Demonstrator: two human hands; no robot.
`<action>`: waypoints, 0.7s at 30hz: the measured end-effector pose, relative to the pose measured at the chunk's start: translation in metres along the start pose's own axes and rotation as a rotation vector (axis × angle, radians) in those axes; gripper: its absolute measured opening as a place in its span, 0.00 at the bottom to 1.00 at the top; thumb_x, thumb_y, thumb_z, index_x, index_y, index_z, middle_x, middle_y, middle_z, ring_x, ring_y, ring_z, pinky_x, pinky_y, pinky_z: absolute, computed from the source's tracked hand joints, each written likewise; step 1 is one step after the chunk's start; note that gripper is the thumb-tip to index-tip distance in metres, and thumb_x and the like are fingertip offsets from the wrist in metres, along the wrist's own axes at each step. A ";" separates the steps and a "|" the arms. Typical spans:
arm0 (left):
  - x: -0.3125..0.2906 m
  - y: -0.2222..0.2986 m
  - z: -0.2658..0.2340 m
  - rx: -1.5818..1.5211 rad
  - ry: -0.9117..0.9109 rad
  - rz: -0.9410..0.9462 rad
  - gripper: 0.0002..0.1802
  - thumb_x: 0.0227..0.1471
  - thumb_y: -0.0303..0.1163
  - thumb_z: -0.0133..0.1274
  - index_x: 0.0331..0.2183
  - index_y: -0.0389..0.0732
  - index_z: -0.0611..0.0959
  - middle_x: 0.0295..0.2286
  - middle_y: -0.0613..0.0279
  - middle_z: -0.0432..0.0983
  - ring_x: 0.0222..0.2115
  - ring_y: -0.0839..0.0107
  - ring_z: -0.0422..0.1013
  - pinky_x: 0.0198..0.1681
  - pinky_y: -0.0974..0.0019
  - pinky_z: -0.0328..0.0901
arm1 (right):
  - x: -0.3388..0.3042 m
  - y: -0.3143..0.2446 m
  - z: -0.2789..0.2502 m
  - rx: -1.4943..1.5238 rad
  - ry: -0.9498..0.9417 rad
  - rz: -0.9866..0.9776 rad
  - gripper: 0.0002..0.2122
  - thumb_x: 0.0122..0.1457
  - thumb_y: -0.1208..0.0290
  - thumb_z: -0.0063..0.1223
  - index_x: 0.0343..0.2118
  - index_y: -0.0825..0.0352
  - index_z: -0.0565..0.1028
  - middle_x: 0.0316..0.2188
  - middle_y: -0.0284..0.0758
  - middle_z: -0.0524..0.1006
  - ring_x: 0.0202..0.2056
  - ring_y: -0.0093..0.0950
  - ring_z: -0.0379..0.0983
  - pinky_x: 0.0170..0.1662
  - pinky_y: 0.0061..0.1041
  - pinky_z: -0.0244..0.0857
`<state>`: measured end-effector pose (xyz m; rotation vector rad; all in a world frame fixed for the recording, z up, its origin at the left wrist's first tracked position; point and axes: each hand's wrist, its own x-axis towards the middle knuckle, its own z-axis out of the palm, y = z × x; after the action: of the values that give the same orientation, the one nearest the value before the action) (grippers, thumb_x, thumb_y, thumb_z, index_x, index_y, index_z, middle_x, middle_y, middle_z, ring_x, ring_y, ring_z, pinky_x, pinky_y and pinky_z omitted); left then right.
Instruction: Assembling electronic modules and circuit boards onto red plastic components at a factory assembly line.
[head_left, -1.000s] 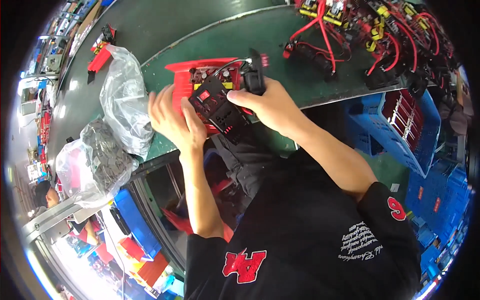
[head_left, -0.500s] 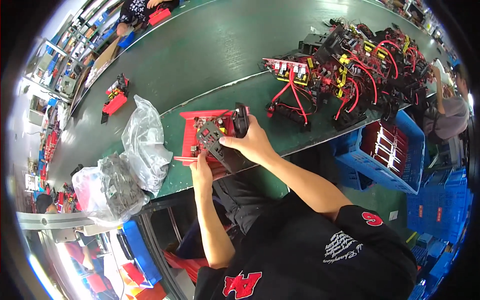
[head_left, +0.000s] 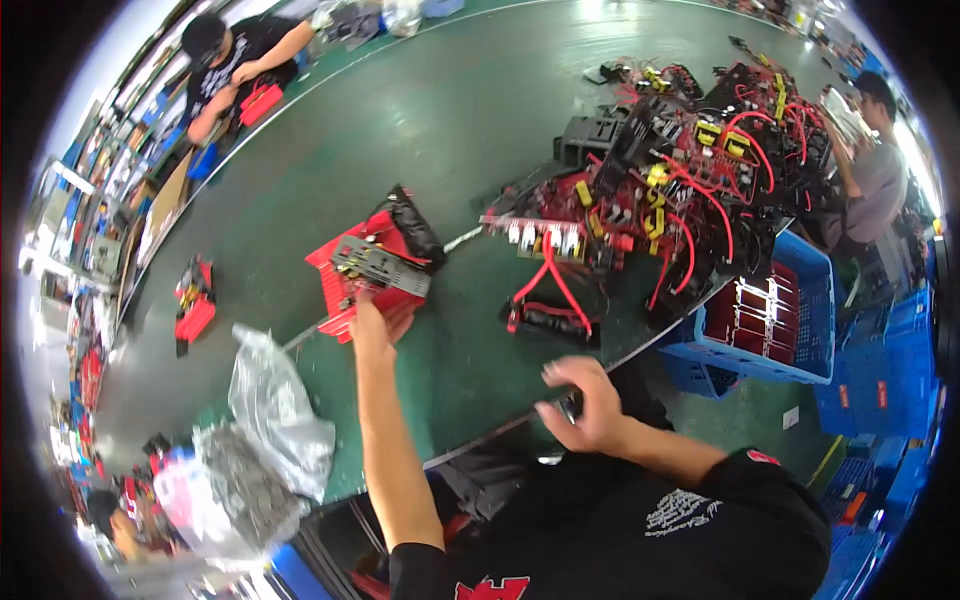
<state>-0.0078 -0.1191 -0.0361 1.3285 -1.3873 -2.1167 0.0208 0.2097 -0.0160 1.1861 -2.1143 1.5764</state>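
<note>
My left hand (head_left: 378,325) reaches out over the table, its fingers closed on the near edge of a red housing (head_left: 338,268). A dark grey slotted panel (head_left: 380,262) lies across the housing, over a circuit board that shows only in part. At its far right side a black end piece (head_left: 415,228) sticks out. My right hand (head_left: 590,408) hovers by the table's front edge, away from the housing. Its thumb and fingers are apart and slightly blurred, and I see nothing held in them.
Red circuit boards (head_left: 690,150) with red cables are heaped at right. Clear plastic bags (head_left: 275,410) lie near left; another red unit (head_left: 197,305) sits beyond. A blue crate (head_left: 815,290) of red parts stands beside the table. Co-workers sit far left and right.
The red housing has moved farther from me, and my left arm has stretched out with it. My right hand has let go of the unit and drawn back toward the table's front edge.
</note>
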 end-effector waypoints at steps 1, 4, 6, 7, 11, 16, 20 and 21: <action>0.030 0.012 0.010 0.002 -0.035 -0.039 0.31 0.61 0.56 0.39 0.46 0.36 0.74 0.35 0.50 0.80 0.35 0.56 0.78 0.38 0.54 0.74 | -0.018 0.005 -0.013 -0.026 0.025 0.030 0.23 0.45 0.79 0.63 0.46 0.70 0.68 0.35 0.39 0.75 0.37 0.34 0.73 0.43 0.31 0.68; 0.123 0.054 0.027 -0.056 -0.121 0.013 0.28 0.60 0.59 0.41 0.53 0.51 0.69 0.42 0.58 0.77 0.40 0.58 0.75 0.44 0.54 0.72 | -0.040 0.009 -0.051 -0.191 0.011 0.119 0.22 0.43 0.83 0.60 0.44 0.69 0.69 0.27 0.35 0.76 0.32 0.34 0.72 0.39 0.31 0.68; 0.204 0.092 -0.013 -0.010 -0.242 0.213 0.30 0.57 0.56 0.49 0.50 0.41 0.71 0.41 0.57 0.76 0.40 0.56 0.74 0.44 0.50 0.71 | -0.044 0.014 -0.063 -0.238 0.052 0.155 0.21 0.42 0.84 0.59 0.43 0.69 0.69 0.24 0.35 0.74 0.31 0.34 0.71 0.37 0.31 0.67; 0.212 0.102 0.024 -0.039 -0.340 0.263 0.29 0.59 0.53 0.48 0.47 0.36 0.72 0.44 0.56 0.75 0.44 0.58 0.73 0.48 0.50 0.70 | -0.046 0.019 -0.075 -0.350 0.104 0.186 0.20 0.42 0.84 0.58 0.42 0.69 0.69 0.24 0.34 0.73 0.30 0.34 0.70 0.37 0.32 0.67; 0.213 0.133 0.042 0.019 -0.497 0.325 0.25 0.65 0.36 0.35 0.59 0.35 0.64 0.58 0.50 0.63 0.58 0.59 0.62 0.60 0.56 0.59 | -0.060 0.044 -0.116 -0.474 0.255 0.389 0.18 0.45 0.83 0.57 0.42 0.69 0.70 0.27 0.36 0.72 0.28 0.33 0.70 0.34 0.30 0.67; 0.131 0.109 0.017 0.487 -0.102 0.366 0.22 0.61 0.40 0.47 0.53 0.39 0.74 0.47 0.57 0.74 0.47 0.66 0.72 0.48 0.63 0.66 | -0.100 0.105 -0.208 -0.708 0.345 0.606 0.09 0.51 0.81 0.55 0.37 0.69 0.74 0.34 0.41 0.75 0.34 0.37 0.74 0.36 0.31 0.69; 0.105 0.068 -0.081 0.495 -0.177 0.526 0.19 0.60 0.40 0.49 0.47 0.39 0.78 0.34 0.64 0.76 0.32 0.71 0.73 0.33 0.68 0.67 | -0.153 0.204 -0.287 -0.923 0.254 0.857 0.05 0.54 0.71 0.52 0.29 0.67 0.76 0.27 0.44 0.77 0.32 0.44 0.74 0.36 0.40 0.69; 0.042 0.041 -0.042 0.849 0.004 0.852 0.17 0.60 0.40 0.48 0.42 0.37 0.80 0.30 0.65 0.75 0.31 0.72 0.71 0.33 0.69 0.66 | -0.150 0.215 -0.306 -0.976 0.153 1.079 0.06 0.54 0.70 0.49 0.27 0.65 0.76 0.26 0.44 0.77 0.31 0.46 0.74 0.37 0.44 0.69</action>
<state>-0.0065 -0.1908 -0.0298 0.6738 -2.4056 -0.9787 -0.1188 0.5668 -0.1386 -0.4481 -2.9477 0.5122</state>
